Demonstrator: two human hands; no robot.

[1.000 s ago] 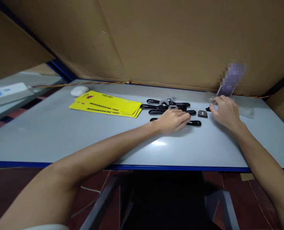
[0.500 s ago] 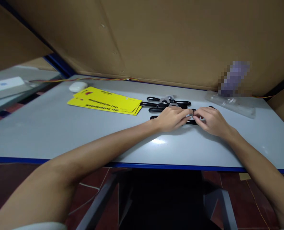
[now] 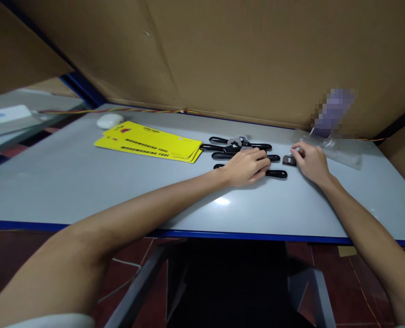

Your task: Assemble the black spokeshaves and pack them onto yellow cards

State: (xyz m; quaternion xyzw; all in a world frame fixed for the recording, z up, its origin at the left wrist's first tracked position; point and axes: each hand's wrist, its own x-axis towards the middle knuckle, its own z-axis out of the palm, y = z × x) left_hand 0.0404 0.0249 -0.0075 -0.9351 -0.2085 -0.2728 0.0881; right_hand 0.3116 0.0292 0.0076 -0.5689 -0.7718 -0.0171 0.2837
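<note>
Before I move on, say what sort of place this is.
Probably a hand-tool workstation: black-handled spokeshaves and yellow WOODWORKING TOOL cards lie on a tabletop backed by a cardboard partition.

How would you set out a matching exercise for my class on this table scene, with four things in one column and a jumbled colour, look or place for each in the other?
Things:
1. Cards
2. Left hand
3. Metal plate
4. Plastic bag

Descriptions:
A. Small and grey, by the fingertips of the right hand
B. Clear and see-through
C. Yellow with black lettering
D. Across the middle of the nearest black tool

Right pairs: 1-C, 2-D, 3-A, 4-B
</note>
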